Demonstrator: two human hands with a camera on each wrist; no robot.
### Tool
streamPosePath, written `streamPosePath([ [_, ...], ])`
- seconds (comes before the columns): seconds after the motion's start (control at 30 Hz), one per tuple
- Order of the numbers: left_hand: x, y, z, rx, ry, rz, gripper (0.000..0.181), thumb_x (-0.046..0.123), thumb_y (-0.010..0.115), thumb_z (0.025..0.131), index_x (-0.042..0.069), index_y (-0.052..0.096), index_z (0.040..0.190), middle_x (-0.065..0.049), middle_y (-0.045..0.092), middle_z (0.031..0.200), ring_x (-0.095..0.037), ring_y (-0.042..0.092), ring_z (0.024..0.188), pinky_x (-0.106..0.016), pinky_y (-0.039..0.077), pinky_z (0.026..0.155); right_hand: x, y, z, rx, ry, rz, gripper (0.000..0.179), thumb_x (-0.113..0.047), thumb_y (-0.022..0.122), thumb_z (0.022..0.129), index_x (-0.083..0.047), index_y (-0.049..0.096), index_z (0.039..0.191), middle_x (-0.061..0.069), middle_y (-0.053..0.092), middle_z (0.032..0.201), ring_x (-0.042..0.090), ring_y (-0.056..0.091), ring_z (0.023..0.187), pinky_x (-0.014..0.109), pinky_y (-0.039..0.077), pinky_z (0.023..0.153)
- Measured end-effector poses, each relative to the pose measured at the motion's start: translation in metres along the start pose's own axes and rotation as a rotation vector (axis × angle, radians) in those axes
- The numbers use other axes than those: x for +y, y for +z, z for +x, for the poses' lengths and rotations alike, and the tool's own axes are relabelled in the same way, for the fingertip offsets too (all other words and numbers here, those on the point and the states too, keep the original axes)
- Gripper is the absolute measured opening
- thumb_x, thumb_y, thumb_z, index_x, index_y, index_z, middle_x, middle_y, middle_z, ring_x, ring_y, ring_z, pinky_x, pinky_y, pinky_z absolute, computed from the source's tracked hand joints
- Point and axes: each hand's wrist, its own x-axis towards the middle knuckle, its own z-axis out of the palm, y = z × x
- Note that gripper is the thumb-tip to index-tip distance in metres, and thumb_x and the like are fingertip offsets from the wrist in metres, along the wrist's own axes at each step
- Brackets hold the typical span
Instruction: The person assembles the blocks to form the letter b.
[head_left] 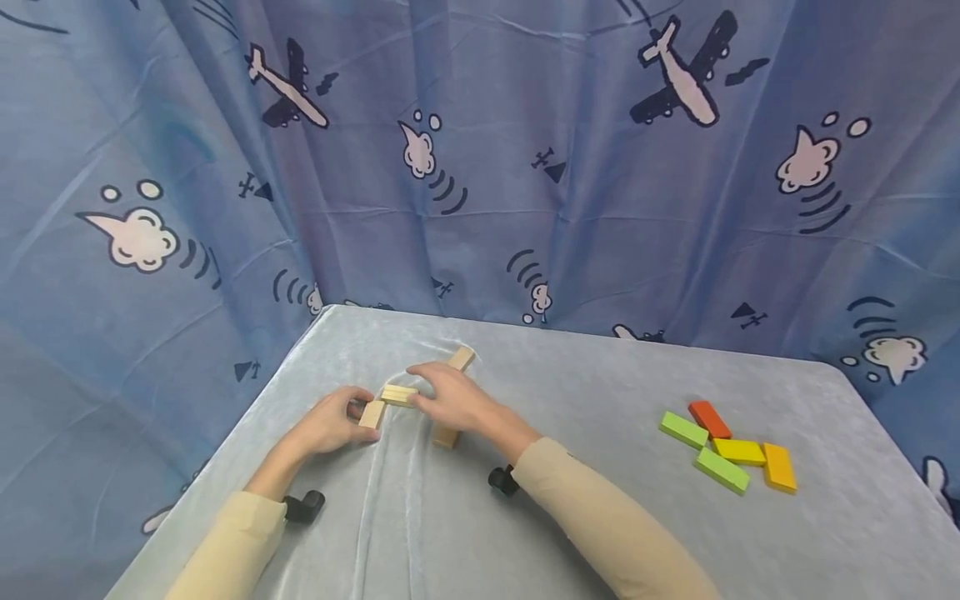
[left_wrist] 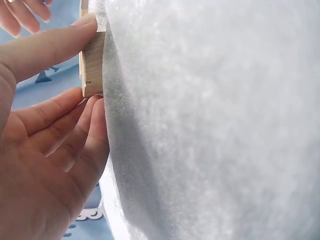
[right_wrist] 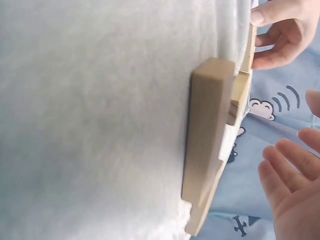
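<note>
My left hand point(head_left: 330, 422) pinches a plain wooden block point(head_left: 372, 414) lying on the cloth, thumb at its near end and fingers at its far end. In the left wrist view, the same block point(left_wrist: 93, 70) shows between thumb and fingers. Touching or nearly touching its far right corner is a paler wooden block point(head_left: 399, 395) with lines along it. My right hand point(head_left: 457, 398) hovers above more plain blocks; the right wrist view shows its fingers loosely extended, apart from the long wooden block point(right_wrist: 207, 135). Another wooden block point(head_left: 462, 358) sticks out beyond that hand, which partly hides this group.
On the right of the cloth-covered table point(head_left: 600, 517) lie a red block point(head_left: 709, 419), a yellow block point(head_left: 738, 452), an orange block point(head_left: 780, 467) and two green blocks point(head_left: 684, 429). A blue patterned curtain point(head_left: 487, 167) hangs behind the table. Creases run through the cloth near the left hand.
</note>
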Motion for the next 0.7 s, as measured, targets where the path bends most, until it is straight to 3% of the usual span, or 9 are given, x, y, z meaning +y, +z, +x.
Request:
streamPosePath([
  [0.2, -0.001, 0.001, 0.001, -0.008, 0.001, -0.006, 0.068, 0.021, 0.091, 0.075, -0.002, 0.059, 0.130, -0.012, 0.070, 0.110, -0.027, 0.068, 0.100, -0.044, 0.054, 0.084, 0.005, 0.012, 0.013, -0.026, 0.001, 0.021, 0.047, -0.026, 0.059, 0.102, -0.008, 0.054, 0.144, 0.009, 0.055, 0.147, 0.026, 0.047, 0.139, 0.039, 0.035, 0.116],
  [0.4, 0.000, 0.001, 0.003, -0.005, 0.009, -0.010, 0.067, 0.020, 0.091, 0.075, -0.003, 0.059, 0.129, -0.012, 0.070, 0.109, -0.026, 0.067, 0.099, -0.043, 0.054, 0.083, 0.012, 0.022, 0.022, -0.047, 0.001, 0.056, 0.046, -0.023, 0.063, 0.100, -0.006, 0.056, 0.142, 0.010, 0.061, 0.139, 0.024, 0.058, 0.125, 0.037, 0.044, 0.107],
  [0.7, 0.001, 0.000, -0.002, -0.013, 0.020, -0.021, 0.065, 0.018, 0.090, 0.075, -0.004, 0.059, 0.127, -0.014, 0.068, 0.109, -0.027, 0.066, 0.099, -0.042, 0.054, 0.081, 0.011, 0.032, 0.027, -0.060, 0.022, 0.135, 0.048, -0.021, 0.073, 0.094, -0.007, 0.061, 0.139, 0.007, 0.066, 0.129, 0.017, 0.063, 0.105, 0.030, 0.050, 0.091],
])
